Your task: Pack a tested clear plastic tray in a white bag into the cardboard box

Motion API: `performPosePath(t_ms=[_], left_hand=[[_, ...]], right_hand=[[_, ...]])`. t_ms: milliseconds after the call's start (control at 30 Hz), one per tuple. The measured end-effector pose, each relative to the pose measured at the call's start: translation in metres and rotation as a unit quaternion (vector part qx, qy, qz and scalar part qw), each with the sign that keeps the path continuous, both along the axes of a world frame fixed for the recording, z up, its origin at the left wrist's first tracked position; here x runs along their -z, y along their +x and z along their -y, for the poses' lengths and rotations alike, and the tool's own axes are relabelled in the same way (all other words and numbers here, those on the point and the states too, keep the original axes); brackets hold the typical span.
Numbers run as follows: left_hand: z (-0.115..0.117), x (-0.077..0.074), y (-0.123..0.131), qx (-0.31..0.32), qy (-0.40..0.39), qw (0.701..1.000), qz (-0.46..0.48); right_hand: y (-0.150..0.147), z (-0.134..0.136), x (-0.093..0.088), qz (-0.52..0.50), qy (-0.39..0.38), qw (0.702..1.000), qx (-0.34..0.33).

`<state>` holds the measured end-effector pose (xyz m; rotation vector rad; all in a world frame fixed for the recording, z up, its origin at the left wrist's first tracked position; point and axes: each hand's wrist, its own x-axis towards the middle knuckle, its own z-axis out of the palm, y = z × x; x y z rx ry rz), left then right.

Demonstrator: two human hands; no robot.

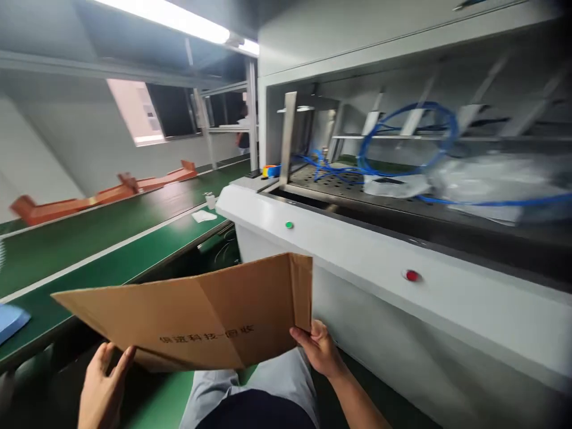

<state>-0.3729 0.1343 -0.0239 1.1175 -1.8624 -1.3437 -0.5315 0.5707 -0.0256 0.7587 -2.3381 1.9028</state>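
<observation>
A flattened brown cardboard box (179, 307), printed with dark characters, is held up over my lap. At its lower right corner, my right hand (319, 348) grips the edge, thumb on the near face and fingers behind. My left hand (105, 381) is closed on the lower left edge with thumb and fingers. The sheet tilts, its right end higher and folded along a crease. Part of the left fingers is hidden or blurred.
To the right stands a white machine (348, 250) with a green button (289, 225) and a red button (411, 275). Inside lie blue tubing (364, 155) and clear plastic bags (487, 179). On the left, a green conveyor (147, 217) bears orange brackets (111, 193); a blue object (12, 322) lies nearer.
</observation>
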Motion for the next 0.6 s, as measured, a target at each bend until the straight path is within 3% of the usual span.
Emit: performPosePath(t_ms=[67, 133, 233, 333, 500, 600], left_hand=[[-0.008, -0.004, -0.038, 0.13, 0.056, 0.99, -0.02], [-0.028, -0.009, -0.071, 0.254, 0.11, 0.96, -0.042], [-0.066, -0.02, -0.116, 0.376, 0.155, 0.912, -0.051], [-0.102, -0.028, -0.162, 0.491, 0.199, 0.848, -0.021], [-0.173, -0.03, -0.235, 0.605, 0.222, 0.763, 0.054], [-0.224, -0.039, -0.257, 0.656, 0.202, 0.721, 0.097]], right_hand=[[0.024, -0.034, 0.006, 0.049, -0.042, 0.996, 0.064], [0.053, -0.061, 0.016, 0.078, -0.086, 0.983, 0.14], [0.101, -0.089, 0.027, 0.101, -0.167, 0.95, 0.243], [0.154, -0.102, 0.022, 0.108, -0.224, 0.907, 0.339], [0.229, -0.104, -0.01, 0.032, -0.216, 0.851, 0.477], [0.265, -0.104, -0.021, -0.011, -0.191, 0.815, 0.547]])
